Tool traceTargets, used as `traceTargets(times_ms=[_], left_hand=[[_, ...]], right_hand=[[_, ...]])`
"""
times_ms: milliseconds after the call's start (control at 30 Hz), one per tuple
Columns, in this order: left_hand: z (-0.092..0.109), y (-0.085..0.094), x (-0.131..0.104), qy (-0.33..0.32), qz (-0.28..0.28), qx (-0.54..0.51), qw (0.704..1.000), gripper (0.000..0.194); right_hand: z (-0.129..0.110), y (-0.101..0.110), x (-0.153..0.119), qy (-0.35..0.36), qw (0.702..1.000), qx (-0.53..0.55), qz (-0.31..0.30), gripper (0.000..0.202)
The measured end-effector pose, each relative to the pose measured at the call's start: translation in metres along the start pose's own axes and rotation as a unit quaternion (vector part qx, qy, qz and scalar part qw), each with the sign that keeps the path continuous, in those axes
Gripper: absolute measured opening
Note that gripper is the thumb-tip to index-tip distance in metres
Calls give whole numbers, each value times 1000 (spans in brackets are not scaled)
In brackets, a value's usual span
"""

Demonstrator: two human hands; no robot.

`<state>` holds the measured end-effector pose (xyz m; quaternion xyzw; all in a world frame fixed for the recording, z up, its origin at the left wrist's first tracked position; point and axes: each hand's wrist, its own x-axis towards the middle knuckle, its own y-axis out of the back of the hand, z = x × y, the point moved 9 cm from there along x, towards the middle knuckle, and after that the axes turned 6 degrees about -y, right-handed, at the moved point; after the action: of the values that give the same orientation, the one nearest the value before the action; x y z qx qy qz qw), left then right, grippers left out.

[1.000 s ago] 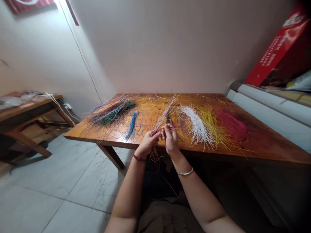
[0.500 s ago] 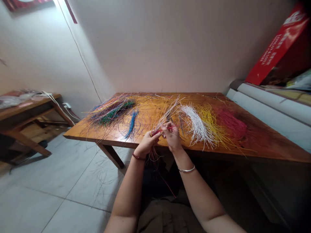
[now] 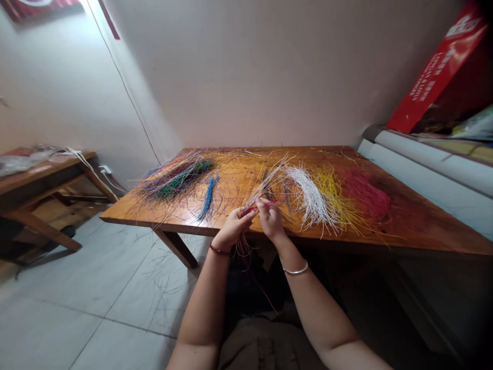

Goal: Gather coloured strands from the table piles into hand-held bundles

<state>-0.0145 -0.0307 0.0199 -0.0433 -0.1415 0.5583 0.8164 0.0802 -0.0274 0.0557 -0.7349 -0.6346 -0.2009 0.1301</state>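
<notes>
My left hand (image 3: 232, 226) is closed around a bundle of thin wires (image 3: 267, 180), mostly pale with some reddish ones. Their far ends fan out over the table, and loose ends hang below the hand over its front edge. Close beside it, my right hand (image 3: 270, 220) pinches red strands (image 3: 252, 208) that run to the left hand. Whether these are wire or cord I cannot tell for sure. Left of my hands lies a small blue bunch (image 3: 209, 198). To the right, a thick white bunch (image 3: 310, 198) is nearest to my right hand.
Yellow (image 3: 332, 192) and pink-red bunches (image 3: 370, 194) lie further right on the wooden table (image 3: 239, 156). A tangled multicoloured pile (image 3: 173, 180) covers its left end. White rolls (image 3: 435, 154) and a red box (image 3: 439, 72) stand at right; a second table (image 3: 46, 169) is at left.
My right hand has shifted its fingers slightly along the red strands and turned a little. The left hand keeps its hold on the bundle. The view has moved very slightly.
</notes>
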Motion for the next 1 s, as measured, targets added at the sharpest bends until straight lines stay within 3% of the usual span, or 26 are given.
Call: traceTargets(times_ms=[333,600,833,1000], left_hand=[[-3,1,1,0,-14,-7,1000,37],[-5,1,2,7,-23,-27,999,36],[-5,6,2,8,3,-46,999,35],[-4,8,2,6,8,-50,999,36]], right_hand=[[0,6,1,50,992,-115,6,37],[-10,19,4,74,993,-94,7,35],[-19,23,12,97,990,-105,-9,35],[-32,28,22,127,980,-153,-26,37]])
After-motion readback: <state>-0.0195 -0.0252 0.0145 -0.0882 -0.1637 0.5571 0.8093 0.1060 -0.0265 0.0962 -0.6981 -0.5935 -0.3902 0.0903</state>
